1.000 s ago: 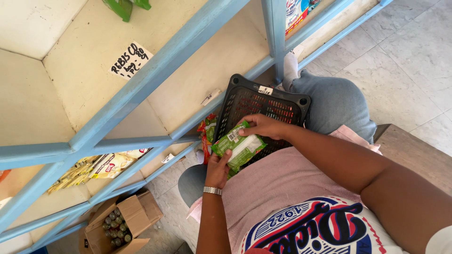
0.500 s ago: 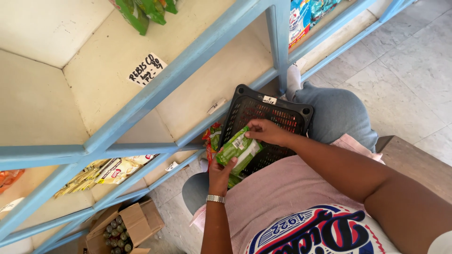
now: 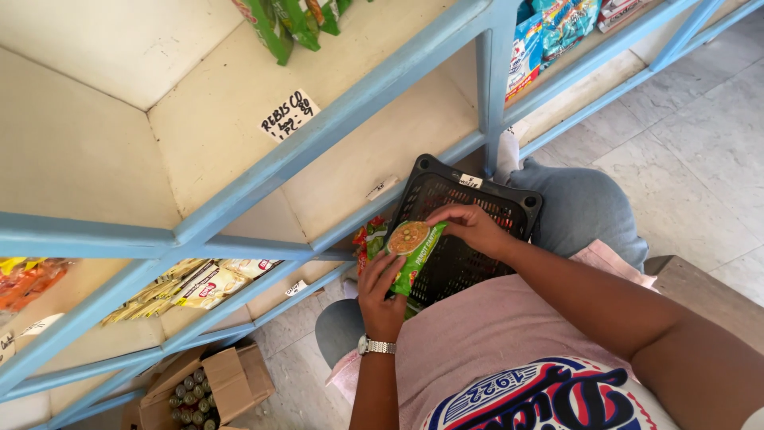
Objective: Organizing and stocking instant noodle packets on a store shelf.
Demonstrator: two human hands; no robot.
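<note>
A green noodle packet [image 3: 411,251] with an orange round picture is held upright over a black plastic basket [image 3: 521,209] resting on my lap. My left hand [image 3: 382,299], a silver watch on its wrist, grips the packet's lower end. My right hand [image 3: 473,228] holds its upper right edge with the fingertips. More red and green packets [image 3: 368,241] show at the basket's left side, partly hidden behind the held packet.
A blue-framed shelf unit [image 3: 318,135] with cream boards stands in front; a handwritten paper tag [image 3: 289,115] is stuck on one board. Green packets [image 3: 286,24] and blue packets [image 3: 549,36] sit higher up, yellow packets [image 3: 199,283] lower left. A cardboard box of bottles [image 3: 199,390] is on the tiled floor.
The packet has been lifted and turned from lying flat over the basket to standing upright, its front now facing me. The view shifted slightly upward along the shelves.
</note>
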